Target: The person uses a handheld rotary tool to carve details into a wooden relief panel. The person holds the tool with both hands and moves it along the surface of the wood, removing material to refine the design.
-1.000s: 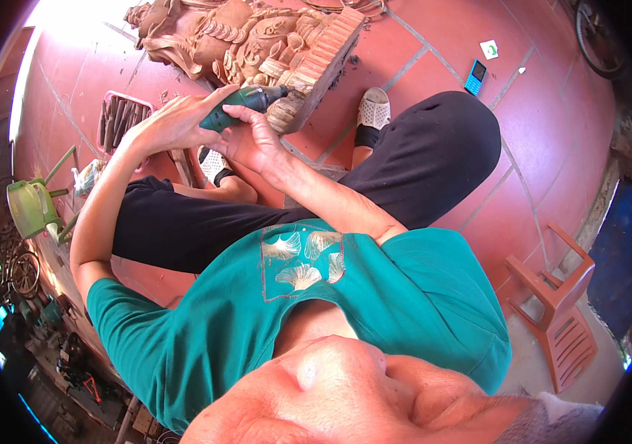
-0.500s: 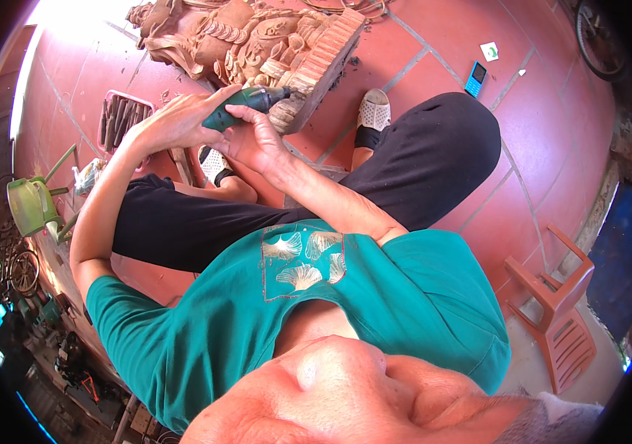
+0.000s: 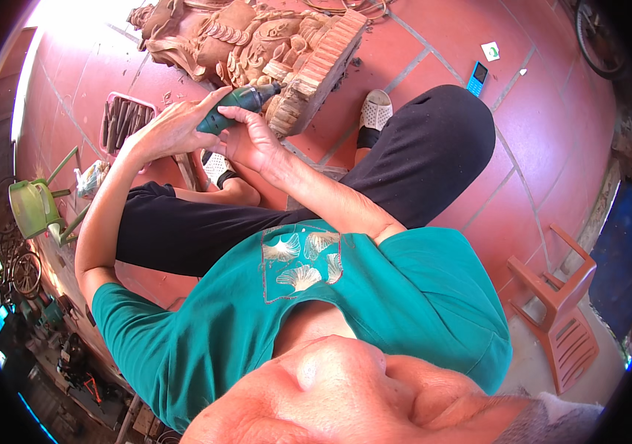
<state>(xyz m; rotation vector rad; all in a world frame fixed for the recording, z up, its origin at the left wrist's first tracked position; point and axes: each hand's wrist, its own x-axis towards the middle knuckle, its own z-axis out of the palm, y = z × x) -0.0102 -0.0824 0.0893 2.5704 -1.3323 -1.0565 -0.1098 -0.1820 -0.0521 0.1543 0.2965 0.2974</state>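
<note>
Gripping a green power tool (image 3: 240, 102) together, two bare hands meet in the upper left of the frame. The left hand (image 3: 174, 127) is curled around the rear of the tool, with its forefinger stretched along the upper side of the body. The right hand (image 3: 253, 140) comes in from below, palm turned up, its thumb pressed against the tool's near side. The dark nose of the tool points right, toward the lower corner of a carved wooden piece (image 3: 275, 44) that lies across the top of the frame. Whether the tip actually touches the wood is hard to tell from this angle.

The carving shows rounded relief and a ribbed base edge, with a loop of cable (image 3: 342, 9) just beyond it at the top edge. Left of the hands, a pink tray (image 3: 104, 122) holds dark, slim sticks (image 3: 125, 122) side by side on the red tiled floor (image 3: 553, 155). A green chair (image 3: 33, 207) stands at the left edge. In the upper right, a blue phone (image 3: 477, 78) lies near a small white card (image 3: 490, 51). A reddish-brown plastic chair (image 3: 571, 344) sits in the lower right.
</note>
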